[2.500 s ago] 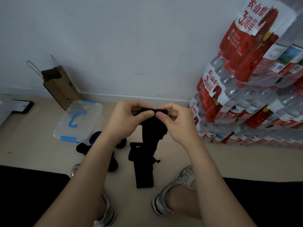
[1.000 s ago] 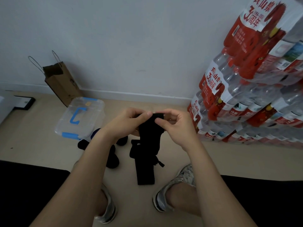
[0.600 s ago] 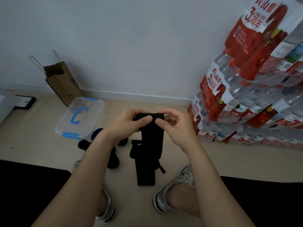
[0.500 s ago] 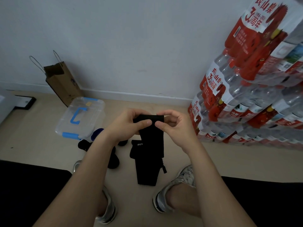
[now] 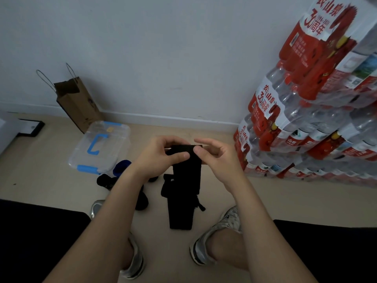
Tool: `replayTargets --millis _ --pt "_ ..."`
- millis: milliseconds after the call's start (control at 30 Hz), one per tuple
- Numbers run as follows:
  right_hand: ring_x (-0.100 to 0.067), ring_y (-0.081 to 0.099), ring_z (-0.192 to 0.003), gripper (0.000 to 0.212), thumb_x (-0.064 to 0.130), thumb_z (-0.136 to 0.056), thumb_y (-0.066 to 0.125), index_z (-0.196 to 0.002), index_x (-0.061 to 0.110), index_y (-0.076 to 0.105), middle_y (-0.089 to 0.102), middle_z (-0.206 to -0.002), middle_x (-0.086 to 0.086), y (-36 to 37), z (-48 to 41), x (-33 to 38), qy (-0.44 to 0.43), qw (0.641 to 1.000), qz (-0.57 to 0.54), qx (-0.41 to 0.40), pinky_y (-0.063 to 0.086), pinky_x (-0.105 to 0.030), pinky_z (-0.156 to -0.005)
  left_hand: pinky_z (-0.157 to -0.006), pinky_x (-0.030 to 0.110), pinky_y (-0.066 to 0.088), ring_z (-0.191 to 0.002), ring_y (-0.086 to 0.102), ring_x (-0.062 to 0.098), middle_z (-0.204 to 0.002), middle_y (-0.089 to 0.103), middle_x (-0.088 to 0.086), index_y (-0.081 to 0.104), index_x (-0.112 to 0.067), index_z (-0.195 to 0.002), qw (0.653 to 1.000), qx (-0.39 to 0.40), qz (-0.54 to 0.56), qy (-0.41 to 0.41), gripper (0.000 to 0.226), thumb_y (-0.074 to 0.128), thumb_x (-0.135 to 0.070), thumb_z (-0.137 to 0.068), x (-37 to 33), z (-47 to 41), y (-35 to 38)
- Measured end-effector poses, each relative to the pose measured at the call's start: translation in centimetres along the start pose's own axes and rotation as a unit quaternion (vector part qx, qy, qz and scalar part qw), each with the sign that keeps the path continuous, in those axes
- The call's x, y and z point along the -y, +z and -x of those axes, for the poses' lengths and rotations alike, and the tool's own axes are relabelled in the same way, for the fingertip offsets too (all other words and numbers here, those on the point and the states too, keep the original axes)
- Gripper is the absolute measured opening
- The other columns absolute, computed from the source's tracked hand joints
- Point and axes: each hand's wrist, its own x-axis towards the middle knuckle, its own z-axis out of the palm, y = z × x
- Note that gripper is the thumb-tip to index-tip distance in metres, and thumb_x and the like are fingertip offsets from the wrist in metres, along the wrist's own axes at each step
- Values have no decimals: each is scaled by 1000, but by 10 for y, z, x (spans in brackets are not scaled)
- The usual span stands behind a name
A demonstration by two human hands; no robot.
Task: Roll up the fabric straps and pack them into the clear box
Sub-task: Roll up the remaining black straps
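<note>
beige floor (image 5: 40, 176) by the wall (image 5: 163, 58) holds the clear box (image 5: 100, 148), lid on, with a few rolled straps (image 5: 106, 179) beside it, seemingly none packed. left hand (image 5: 159, 158) and right hand (image 5: 218, 158) pinch the top edge of a black fabric strap (image 5: 186, 176), hanging long and limp to the floor, rolling barely begun.

— What's sitting on the floor (image 5: 51, 180) rn?
— I'm seeing the clear box (image 5: 102, 148), lid on, lying far left w/ a paper bag (image 5: 79, 107) standing behind it. Rolled straps (image 5: 106, 180) are lying just in front.
— Right side?
— Bottle packs (image 5: 306, 139) are sitting stacked there. The black strap (image 5: 180, 217) is trailing its low end betw. the shoes (image 5: 216, 235).
</note>
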Motion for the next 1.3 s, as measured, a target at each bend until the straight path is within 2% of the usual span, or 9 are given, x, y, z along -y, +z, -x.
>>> replayTargets --millis 167,267,367,567,733,967,1133,1200,1300 --pt "-20 82 -83 25 20 -89 87 -97 44 84 84 -92 1 0 -2 1 6 999 53 -5 65 -29 -72 -86 19 54 -100 75 11 -106 78 -6 77 -34 -107 999 -13 -31 9 29 89 -19 -85 4 0 -4" --pt "-17 82 -90 29 12 -85 91 -97 37 85 84 -95 2 -2 -3 -1 -4 998 61 -11 66 -33 -82 -80 22 58 -98 77 10 -104 80 -5 78 -33 -113 998 39 -10 -54 18 77 -41 -96 4 2 -1" --pt "-16 82 -93 28 11 -82 94 -99 31 85 84 -96 2 -2 -1 -3 -5 997 71 -9 66 -35 -89 -73 26 59 -89 77 14 -97 81 2 80 -29 -114 997 48 -16 -60 14 71 -30 -103 7 3 0" --pt "-29 82 -94 42 45 -86 82 -118 17 82 83 -103 -12 1 6 -4 58 997 -42 19 67 -39 -78 -83 30 62 -97 79 20 -107 82 11 82 -22 -118 998 49 30 -13 24 77 -9 -99 4 4 1" --pt "-34 80 -98 57 53 -82 81 -120 11 79 80 -113 -23 -3 12 -12 103 981 -157 40 64 -37 -78 -94 40 62 -101 76 23 -111 80 16 77 -17 -123 997 78 18 -17 22 73 -18 -102 -2 2 1" --pt "-34 81 -87 49 61 -86 80 -110 19 77 81 -104 -22 -2 8 -7 125 979 -147 64 63 -36 -70 -95 50 61 -100 77 22 -104 81 3 77 -24 -117 996 43 -73 -8 17 70 -25 -101 -6 -1 6" --pt "-35 81 -89 23 33 -80 92 -97 25 78 81 -100 -23 -2 5 -7 77 989 -126 27 65 -40 -77 -96 36 61 -108 75 12 -111 80 -8 77 -29 -122 994 32 -103 17 24 78 -30 -98 -9 -3 5" --pt "-34 80 -95 28 19 -77 93 -101 22 79 81 -103 -22 -6 4 -9 65 991 -115 32 64 -42 -85 -91 43 64 -105 76 16 -110 80 -1 74 -29 -126 996 42 -64 -48 25 70 -38 -103 -7 -1 4" --pt "-30 78 -99 34 13 -75 92 -105 22 78 81 -107 -16 -6 4 -13 58 991 -115 36 62 -42 -91 -83 51 67 -93 77 19 -102 79 6 79 -27 -116 995 38 -62 -65 14 71 -26 -104 -4 0 4"
